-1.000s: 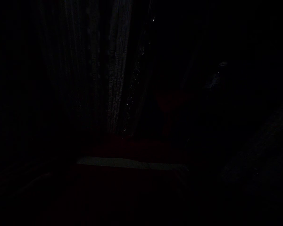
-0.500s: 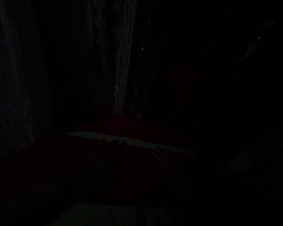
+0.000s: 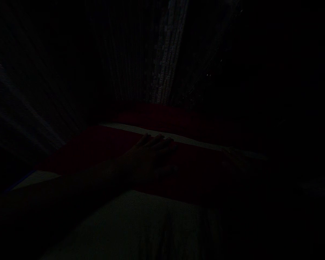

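Red cloth pressed flat in near darkness.
It is touched by the left hand, fingers spread; the right hand's state cannot be told.

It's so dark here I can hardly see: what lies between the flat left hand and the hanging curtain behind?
In the head view, a pale strip runs just past the left hand, then more dark red cloth up to the curtain.
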`<action>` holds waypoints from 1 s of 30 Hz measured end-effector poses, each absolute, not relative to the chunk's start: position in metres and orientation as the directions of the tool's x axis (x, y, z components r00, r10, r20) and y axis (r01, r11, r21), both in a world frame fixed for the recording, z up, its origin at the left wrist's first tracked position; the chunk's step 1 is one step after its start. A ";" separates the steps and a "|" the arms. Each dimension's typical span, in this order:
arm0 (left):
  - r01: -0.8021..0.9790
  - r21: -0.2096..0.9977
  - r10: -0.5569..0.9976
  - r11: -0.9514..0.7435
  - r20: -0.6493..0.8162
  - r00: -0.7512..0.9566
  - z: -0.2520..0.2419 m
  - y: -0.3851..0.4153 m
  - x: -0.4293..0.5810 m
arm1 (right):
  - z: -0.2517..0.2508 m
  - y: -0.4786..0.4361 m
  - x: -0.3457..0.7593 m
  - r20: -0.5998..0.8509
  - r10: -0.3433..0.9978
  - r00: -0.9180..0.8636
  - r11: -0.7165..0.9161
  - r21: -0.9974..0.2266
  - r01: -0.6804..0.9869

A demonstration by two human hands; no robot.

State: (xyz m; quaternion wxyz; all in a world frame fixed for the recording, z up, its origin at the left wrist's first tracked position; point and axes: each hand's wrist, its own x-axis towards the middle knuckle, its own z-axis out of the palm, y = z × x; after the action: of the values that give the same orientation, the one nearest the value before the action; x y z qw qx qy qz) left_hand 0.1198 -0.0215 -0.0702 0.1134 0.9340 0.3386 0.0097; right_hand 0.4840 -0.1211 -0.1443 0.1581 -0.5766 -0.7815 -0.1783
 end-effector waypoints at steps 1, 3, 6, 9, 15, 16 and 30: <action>0.627 0.217 0.632 -0.748 -0.053 0.773 -0.071 -0.021 0.120 | -0.144 -0.119 0.486 0.469 0.822 -0.324 0.301 0.125 0.945; 0.623 0.206 0.630 -0.754 -0.037 0.775 -0.072 -0.020 0.120 | -0.143 -0.114 0.477 0.471 0.824 -0.315 0.299 0.111 0.948; 0.616 0.212 0.622 -0.758 -0.049 0.782 -0.074 -0.020 0.121 | -0.147 -0.107 0.454 0.427 0.889 -0.163 0.176 0.010 0.984; 0.606 0.249 0.620 -0.756 -0.025 0.784 -0.075 -0.021 0.119 | -0.158 -0.104 0.450 0.382 0.909 -0.167 0.185 -0.011 0.983; 0.673 0.257 0.710 -0.693 0.083 0.699 -0.063 -0.032 0.108 | -0.149 -0.113 0.463 0.372 0.920 -0.124 0.140 -0.017 0.990; 0.682 0.256 0.718 -0.685 0.084 0.691 -0.062 -0.033 0.105 | -0.144 -0.114 0.459 0.349 0.927 -0.139 0.158 -0.029 0.987; 0.716 0.156 0.724 -0.680 -0.011 0.690 -0.073 -0.025 0.099 | -0.136 -0.116 0.462 0.267 0.963 -0.032 0.101 -0.247 0.964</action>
State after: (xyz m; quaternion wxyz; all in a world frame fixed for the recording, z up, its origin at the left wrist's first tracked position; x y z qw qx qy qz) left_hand 0.0994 -0.0251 -0.0733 0.0740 0.9161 0.3931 0.0260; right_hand 0.4620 -0.1156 -0.1359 0.1850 -0.6706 -0.7183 -0.0009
